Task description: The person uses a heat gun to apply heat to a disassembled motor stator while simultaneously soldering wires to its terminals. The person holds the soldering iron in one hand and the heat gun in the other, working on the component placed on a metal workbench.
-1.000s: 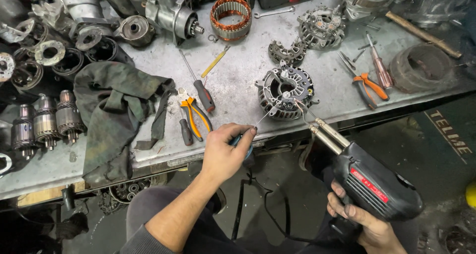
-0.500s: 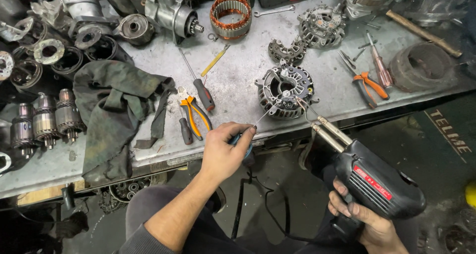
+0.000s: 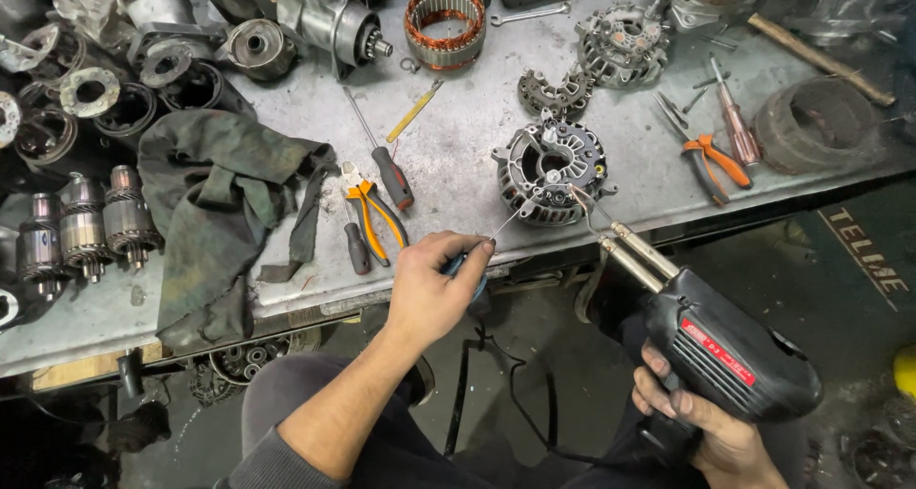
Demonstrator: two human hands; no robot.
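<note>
The left hand (image 3: 434,289) is closed around a thin pick-like tool (image 3: 496,229) with a bluish handle, its fine metal tip reaching up to the alternator housing (image 3: 551,169). The right hand (image 3: 701,422) is wrapped tight around the grip of a black soldering gun (image 3: 725,351), held off the front edge of the tabletop (image 3: 458,155); its wire tip (image 3: 584,203) meets the same housing from the right. The housing sits near the front edge of the tabletop, right of its middle. To its left lie a red-handled screwdriver (image 3: 386,169) and orange-handled pliers (image 3: 367,212), then a dark green rag (image 3: 224,208) draped over the front edge. A copper-wound stator (image 3: 445,23) stands near the back edge, and another pair of orange pliers (image 3: 711,160) lies toward the right.
</note>
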